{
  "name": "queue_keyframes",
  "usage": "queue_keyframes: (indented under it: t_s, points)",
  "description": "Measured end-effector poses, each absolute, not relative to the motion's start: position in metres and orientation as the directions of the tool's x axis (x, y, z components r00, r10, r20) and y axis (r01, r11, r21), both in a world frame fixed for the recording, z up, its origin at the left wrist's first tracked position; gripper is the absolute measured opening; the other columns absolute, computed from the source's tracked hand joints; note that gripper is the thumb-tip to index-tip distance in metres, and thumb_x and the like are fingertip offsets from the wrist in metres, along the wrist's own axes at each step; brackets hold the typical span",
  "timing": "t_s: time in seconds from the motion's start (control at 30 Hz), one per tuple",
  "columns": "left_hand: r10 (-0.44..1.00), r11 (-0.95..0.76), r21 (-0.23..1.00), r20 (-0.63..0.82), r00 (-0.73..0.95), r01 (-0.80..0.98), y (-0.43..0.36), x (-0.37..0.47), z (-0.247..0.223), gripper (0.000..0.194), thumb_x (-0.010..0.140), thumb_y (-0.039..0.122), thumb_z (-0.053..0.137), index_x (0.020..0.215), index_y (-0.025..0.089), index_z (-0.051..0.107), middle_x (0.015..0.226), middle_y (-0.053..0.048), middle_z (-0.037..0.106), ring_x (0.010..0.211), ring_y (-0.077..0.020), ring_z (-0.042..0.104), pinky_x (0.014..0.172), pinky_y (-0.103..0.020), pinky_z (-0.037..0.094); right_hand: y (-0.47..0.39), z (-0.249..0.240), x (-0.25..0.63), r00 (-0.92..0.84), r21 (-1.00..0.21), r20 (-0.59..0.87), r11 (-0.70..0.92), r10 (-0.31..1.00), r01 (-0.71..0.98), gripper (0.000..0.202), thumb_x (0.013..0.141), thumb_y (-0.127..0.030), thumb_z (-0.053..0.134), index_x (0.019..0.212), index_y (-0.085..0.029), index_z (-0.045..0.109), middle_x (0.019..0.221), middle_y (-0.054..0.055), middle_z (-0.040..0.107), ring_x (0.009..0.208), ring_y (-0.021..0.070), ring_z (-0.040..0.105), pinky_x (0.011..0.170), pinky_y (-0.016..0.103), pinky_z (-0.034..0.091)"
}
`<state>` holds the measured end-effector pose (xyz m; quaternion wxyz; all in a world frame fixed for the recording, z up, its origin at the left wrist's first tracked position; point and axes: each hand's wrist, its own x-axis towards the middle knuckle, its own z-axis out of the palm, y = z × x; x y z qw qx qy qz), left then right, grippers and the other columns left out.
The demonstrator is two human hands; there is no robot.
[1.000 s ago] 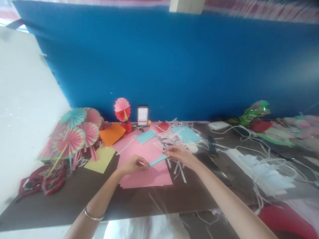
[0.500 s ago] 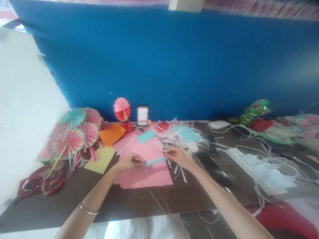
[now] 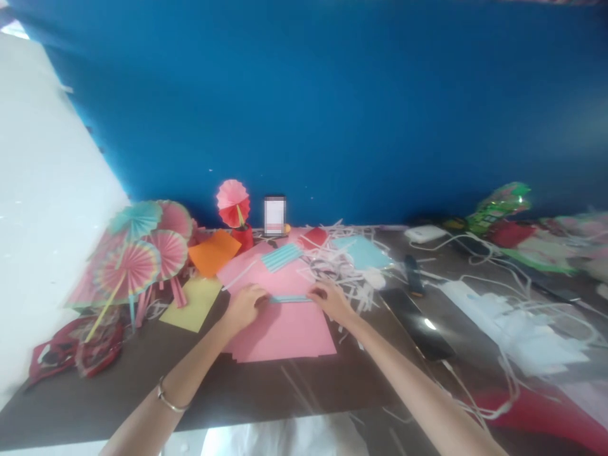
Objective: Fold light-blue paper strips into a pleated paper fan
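A narrow folded strip of light blue paper (image 3: pixel 289 299) stretches level between my two hands, over the pink sheets (image 3: pixel 280 339). My left hand (image 3: pixel 247 306) pinches its left end, with the fingers curled in. At the other end, the fingers of my right hand (image 3: pixel 332 300) are closed on the strip. Just beyond the hands lies a pleated light blue paper piece (image 3: pixel 281 257) on the pink sheets. White paper strips (image 3: pixel 339 263) are heaped past my right hand.
Paper fans (image 3: pixel 130 269) stand at the left, beside orange paper (image 3: pixel 215 253) and yellow paper (image 3: pixel 192 304). A screen (image 3: pixel 274 216) leans near the blue wall. On the right are a dark phone (image 3: pixel 418 323), a white power strip (image 3: pixel 479 310) and tangled cables.
The blue strip has gone from tilted, right end higher, to level. My left hand has moved slightly up; both hands still hold the ends. The camera view has tipped down a little.
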<state>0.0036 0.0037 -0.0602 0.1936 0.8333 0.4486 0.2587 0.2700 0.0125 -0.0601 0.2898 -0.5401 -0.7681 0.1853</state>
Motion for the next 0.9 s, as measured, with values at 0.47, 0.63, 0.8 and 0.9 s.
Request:
queue_keyframes:
  t_s: [0.47, 0.63, 0.8, 0.9]
  points:
    - [0.684, -0.716, 0.007, 0.208, 0.699, 0.698, -0.005, 0.014, -0.053, 0.032, 0.082, 0.007, 0.038, 0.102, 0.012, 0.063, 0.117, -0.011, 0.058, 0.117, -0.0251, 0.045, 0.102, -0.044, 0.028, 0.001, -0.058, 0.260, -0.754, -0.100, 0.221, 0.784, 0.618, 0.613, 0.044, 0.083, -0.002, 0.039, 0.121, -0.019, 0.053, 0.121, 0.010, 0.058, 0.114, 0.0217, 0.052, 0.096, 0.039, 0.044]
    - [0.736, -0.662, 0.036, 0.220, 0.640, 0.749, -0.021, 0.045, -0.049, 0.035, 0.079, 0.011, 0.042, 0.104, -0.002, 0.061, 0.126, -0.026, 0.049, 0.124, -0.0322, 0.040, 0.107, -0.046, 0.024, -0.002, -0.063, 0.255, -0.740, -0.079, 0.244, 0.774, 0.626, 0.629, 0.048, 0.081, 0.003, 0.037, 0.123, -0.015, 0.052, 0.119, 0.012, 0.059, 0.112, 0.0219, 0.054, 0.094, 0.038, 0.047]
    - [0.793, -0.602, 0.135, 0.216, 0.570, 0.787, -0.028, 0.056, -0.062, 0.048, 0.086, 0.024, 0.039, 0.124, -0.005, 0.043, 0.128, -0.028, 0.045, 0.123, -0.0329, 0.042, 0.102, -0.047, 0.033, -0.006, -0.065, 0.253, -0.742, -0.039, 0.231, 0.768, 0.629, 0.639, 0.048, 0.079, 0.004, 0.038, 0.123, -0.011, 0.051, 0.121, 0.015, 0.057, 0.114, 0.0235, 0.052, 0.096, 0.038, 0.046]
    - [0.765, -0.640, 0.182, 0.237, 0.599, 0.747, -0.031, 0.045, -0.071, 0.063, 0.087, 0.047, 0.035, 0.131, 0.002, 0.036, 0.134, -0.023, 0.041, 0.127, -0.0316, 0.036, 0.102, -0.047, 0.034, -0.008, -0.068, 0.254, -0.730, -0.061, 0.232, 0.759, 0.643, 0.649, 0.050, 0.079, 0.003, 0.038, 0.126, -0.011, 0.048, 0.124, 0.014, 0.055, 0.118, 0.0224, 0.048, 0.098, 0.037, 0.044]
